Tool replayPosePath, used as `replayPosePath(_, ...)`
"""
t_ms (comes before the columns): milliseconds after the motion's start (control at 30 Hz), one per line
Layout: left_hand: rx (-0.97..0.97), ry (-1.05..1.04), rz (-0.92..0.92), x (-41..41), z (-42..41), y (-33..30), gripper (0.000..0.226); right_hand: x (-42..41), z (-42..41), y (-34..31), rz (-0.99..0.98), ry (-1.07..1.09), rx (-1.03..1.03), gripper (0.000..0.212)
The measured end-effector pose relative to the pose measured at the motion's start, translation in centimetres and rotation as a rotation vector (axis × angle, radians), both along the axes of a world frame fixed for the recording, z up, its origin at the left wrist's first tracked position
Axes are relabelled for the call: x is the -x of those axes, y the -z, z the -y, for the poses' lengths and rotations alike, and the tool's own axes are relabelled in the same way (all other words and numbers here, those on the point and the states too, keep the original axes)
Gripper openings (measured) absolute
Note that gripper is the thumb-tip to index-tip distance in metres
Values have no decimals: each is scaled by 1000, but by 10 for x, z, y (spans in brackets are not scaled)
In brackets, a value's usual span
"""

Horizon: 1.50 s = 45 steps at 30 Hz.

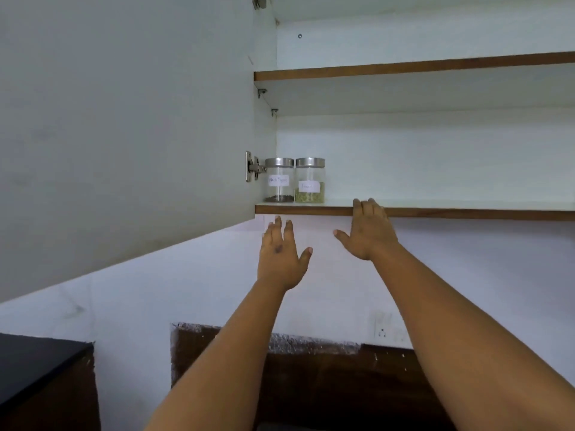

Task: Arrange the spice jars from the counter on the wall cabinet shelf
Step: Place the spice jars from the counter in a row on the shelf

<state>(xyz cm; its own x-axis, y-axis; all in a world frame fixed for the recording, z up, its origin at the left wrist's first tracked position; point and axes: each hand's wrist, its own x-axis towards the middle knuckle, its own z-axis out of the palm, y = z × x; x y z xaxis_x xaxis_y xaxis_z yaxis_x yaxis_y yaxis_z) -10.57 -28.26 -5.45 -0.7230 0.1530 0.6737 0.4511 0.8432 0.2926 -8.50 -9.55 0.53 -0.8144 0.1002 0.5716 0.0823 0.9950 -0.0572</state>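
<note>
A: Why is your cabinet door (pixel 124 119) swung wide to the left of the shelf (pixel 435 212)?

B: To clear your reach. Your black pepper jar (pixel 279 180) sits at the shelf's left end by the hinge (pixel 253 167), label forward, reading roughly "Black Pepper".

A: And its neighbour?

B: The second spice jar (pixel 310 181) stands just right of it, nearly touching; its label is too blurred to read.

A: Your grips?

B: Your left hand (pixel 281 259) hangs below the shelf, fingers spread, empty. Your right hand (pixel 368 231) is open too, fingertips resting on the shelf's front edge, holding nothing.
</note>
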Motion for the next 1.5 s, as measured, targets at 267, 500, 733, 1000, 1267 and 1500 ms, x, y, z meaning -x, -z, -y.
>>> replayPosePath(267, -93, 130, 105, -56, -23, 95, 79, -74, -29, 130, -222, 100, 375, 80)
replayPosePath(500, -164, 162, 509, -105, -38, 201, 83, -140, -40, 255, 23, 183, 519, 83)
replayPosePath(733, -62, 196, 883, -184, -64, 302, 82, -198, -41, 356, 350, 182, 763, 84)
replayPosePath(1000, -114, 79, 1104, -254, -69, 362, 71, -228, -55, 418, 728, 29, 365, 100)
replayPosePath(1267, -192, 29, 1044, -268, -54, 374, 70, -213, -32, 449, 875, 98, 256, 110)
replayPosePath(1500, -557, 54, 1170, -275, -66, 364, 71, -214, -47, 425, 612, 78, 432, 87)
